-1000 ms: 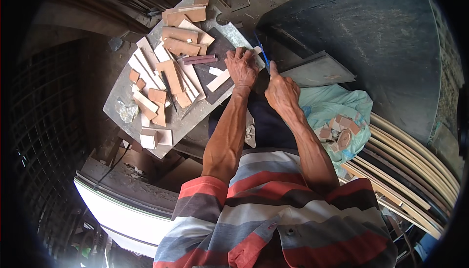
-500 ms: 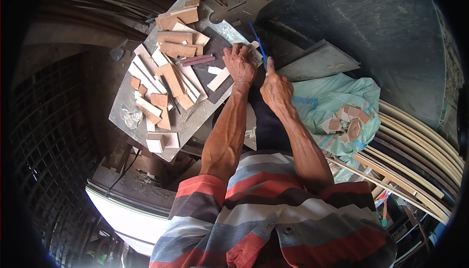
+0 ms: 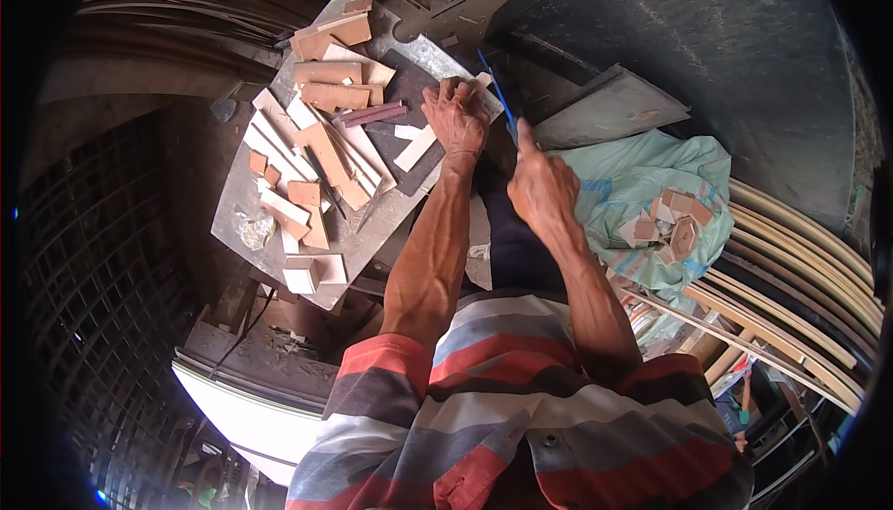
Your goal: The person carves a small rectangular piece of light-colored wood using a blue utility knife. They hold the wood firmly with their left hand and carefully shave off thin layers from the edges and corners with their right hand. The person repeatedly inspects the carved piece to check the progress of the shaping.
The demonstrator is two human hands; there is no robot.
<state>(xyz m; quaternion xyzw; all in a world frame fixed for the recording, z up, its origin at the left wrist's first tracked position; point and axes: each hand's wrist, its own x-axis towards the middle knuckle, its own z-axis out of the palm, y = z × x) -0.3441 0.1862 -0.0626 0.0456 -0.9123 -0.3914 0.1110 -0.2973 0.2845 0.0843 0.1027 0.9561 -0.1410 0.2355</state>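
My left hand (image 3: 456, 119) bears down with bent fingers on a pale wood strip (image 3: 416, 149) at the right edge of the work board (image 3: 244, 208). Part of the strip is hidden under the hand, and a pale end shows past the fingers. A light metal-like bar (image 3: 430, 54) lies under or beside those fingertips. My right hand (image 3: 542, 183) is closed round the near end of a narrow blue blade (image 3: 500, 92), forefinger stretched along it. The blade points away, just right of the strip's far end; whether they touch I cannot tell.
Cut wood pieces (image 3: 335, 96) and a dark red stick (image 3: 374, 113) litter the board. At right, a pale green sack (image 3: 605, 222) holds wooden offcuts (image 3: 684, 236). Long wood strips (image 3: 800, 240) lie beyond it. A large dark panel (image 3: 688, 54) stands at upper right.
My right hand has drawn back toward me and slightly right, bringing the blue blade along. The left hand stays pressed on the strip.
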